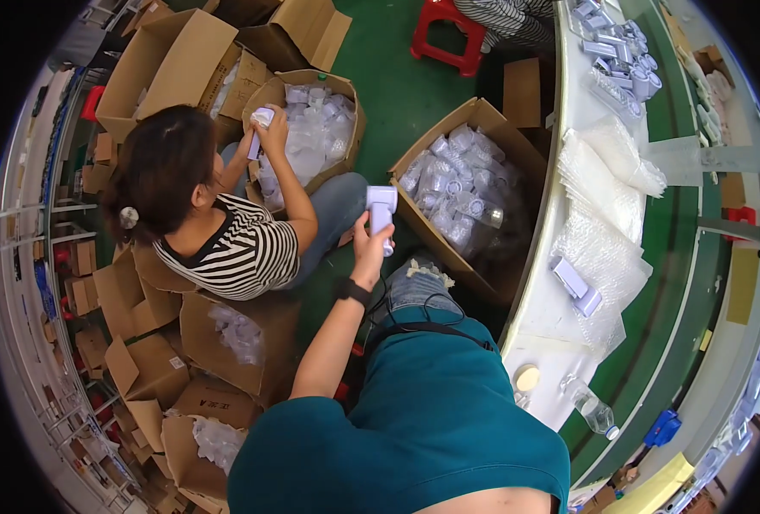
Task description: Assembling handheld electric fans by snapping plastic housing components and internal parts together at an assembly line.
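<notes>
My left hand (pixel 369 248) is wrapped around the grip of a lavender handheld fan (pixel 381 210), its wide head pointing up. The fan is held over the floor, left of a cardboard box (pixel 524 248) filled with similar fans (pixel 457 176) in clear bags. My right hand does not show. On the white table to my right, another lavender fan (pixel 576 286) lies on a stack of bubble-wrap bags (pixel 602 223). A co-worker (pixel 234 231) in a striped top sits at my left, with a similar lavender item (pixel 258 137) in both hands.
A box of clear-bagged pieces (pixel 333 128) stands by the co-worker. Open cartons (pixel 144 368) crowd the left floor. Loose fans (pixel 624 56) are heaped at the table's far end. A clear bottle (pixel 598 415) lies near me on the table. A red stool (pixel 448 38) stands far ahead.
</notes>
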The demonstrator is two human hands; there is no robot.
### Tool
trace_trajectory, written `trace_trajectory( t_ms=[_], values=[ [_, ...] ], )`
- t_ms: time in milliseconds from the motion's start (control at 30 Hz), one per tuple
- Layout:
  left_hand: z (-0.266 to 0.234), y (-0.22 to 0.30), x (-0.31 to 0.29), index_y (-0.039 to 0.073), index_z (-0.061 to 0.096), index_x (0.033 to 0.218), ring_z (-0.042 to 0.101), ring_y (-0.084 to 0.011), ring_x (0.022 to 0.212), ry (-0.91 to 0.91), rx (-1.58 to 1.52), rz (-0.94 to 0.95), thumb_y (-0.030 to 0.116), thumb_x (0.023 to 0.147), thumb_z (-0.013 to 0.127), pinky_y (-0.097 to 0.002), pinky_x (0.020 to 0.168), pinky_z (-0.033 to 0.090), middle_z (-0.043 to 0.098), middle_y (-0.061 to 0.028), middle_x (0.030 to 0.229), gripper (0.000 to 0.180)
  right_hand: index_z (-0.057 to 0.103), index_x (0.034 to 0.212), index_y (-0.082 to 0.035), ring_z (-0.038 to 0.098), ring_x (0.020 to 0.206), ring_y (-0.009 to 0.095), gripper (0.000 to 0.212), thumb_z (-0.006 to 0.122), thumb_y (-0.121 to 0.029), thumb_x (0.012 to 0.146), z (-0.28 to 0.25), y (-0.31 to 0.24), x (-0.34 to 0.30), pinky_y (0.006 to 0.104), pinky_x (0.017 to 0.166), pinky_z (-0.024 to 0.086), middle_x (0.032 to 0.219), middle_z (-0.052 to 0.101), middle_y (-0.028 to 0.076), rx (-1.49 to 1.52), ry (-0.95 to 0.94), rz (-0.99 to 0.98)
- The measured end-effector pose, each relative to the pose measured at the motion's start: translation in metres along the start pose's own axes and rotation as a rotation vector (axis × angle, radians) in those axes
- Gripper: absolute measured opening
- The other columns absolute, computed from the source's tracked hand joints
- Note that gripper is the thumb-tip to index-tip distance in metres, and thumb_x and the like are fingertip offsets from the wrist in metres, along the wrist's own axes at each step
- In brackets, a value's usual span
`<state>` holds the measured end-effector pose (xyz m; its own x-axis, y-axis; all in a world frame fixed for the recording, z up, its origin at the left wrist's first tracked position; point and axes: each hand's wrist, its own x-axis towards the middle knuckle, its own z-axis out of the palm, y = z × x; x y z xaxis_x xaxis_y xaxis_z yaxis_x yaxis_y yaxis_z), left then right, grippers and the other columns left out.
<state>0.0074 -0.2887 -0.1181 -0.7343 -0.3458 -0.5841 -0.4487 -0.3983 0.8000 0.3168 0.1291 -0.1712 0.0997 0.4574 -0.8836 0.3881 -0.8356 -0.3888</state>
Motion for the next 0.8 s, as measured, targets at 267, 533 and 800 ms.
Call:
trace_trajectory(
  t_ms=[267, 533, 800],
  values=[
    [-0.028, -0.023, 0.089, 0.005, 0.034, 0.125, 0.054, -0.0175, 0.051, 0.186, -0.161, -0.107, 0.009, 0.074, 0.065, -0.0280, 0.043, 0.045, 0.054, -0.0097, 0.086, 0.060, 0.052, 0.109, -0.026, 0.044, 0.064, 0.010, 0.036, 0.035, -0.050, 0.088, 0.025, -0.007, -0.016, 0.0282, 0.053, 0.031, 0.073, 0.047, -0.008, 0.016, -0.026, -0.077],
    [-0.029, -0.032, 0.122, 0.007, 0.038, 0.121, 0.054, -0.0187, 0.052, 0.223, -0.214, -0.120, 0.010, 0.075, 0.064, -0.0280, 0.044, 0.046, 0.054, -0.0084, 0.085, 0.053, 0.052, 0.107, -0.027, 0.042, 0.060, 0.009, 0.034, 0.035, -0.050, 0.088, 0.019, -0.016, -0.031, 0.0276, 0.050, 0.029, 0.070, 0.045, -0.009, 0.025, -0.006, -0.149],
    [-0.029, -0.032, 0.111, 0.008, 0.044, 0.115, 0.055, -0.0194, 0.054, 0.242, -0.257, -0.168, 0.011, 0.076, 0.063, -0.0278, 0.045, 0.047, 0.054, -0.0068, 0.086, 0.044, 0.052, 0.105, -0.027, 0.040, 0.057, 0.008, 0.033, 0.036, -0.050, 0.088, 0.014, -0.003, -0.039, 0.0271, 0.048, 0.028, 0.066, 0.043, -0.010, 0.032, -0.014, -0.159]
  ],
)
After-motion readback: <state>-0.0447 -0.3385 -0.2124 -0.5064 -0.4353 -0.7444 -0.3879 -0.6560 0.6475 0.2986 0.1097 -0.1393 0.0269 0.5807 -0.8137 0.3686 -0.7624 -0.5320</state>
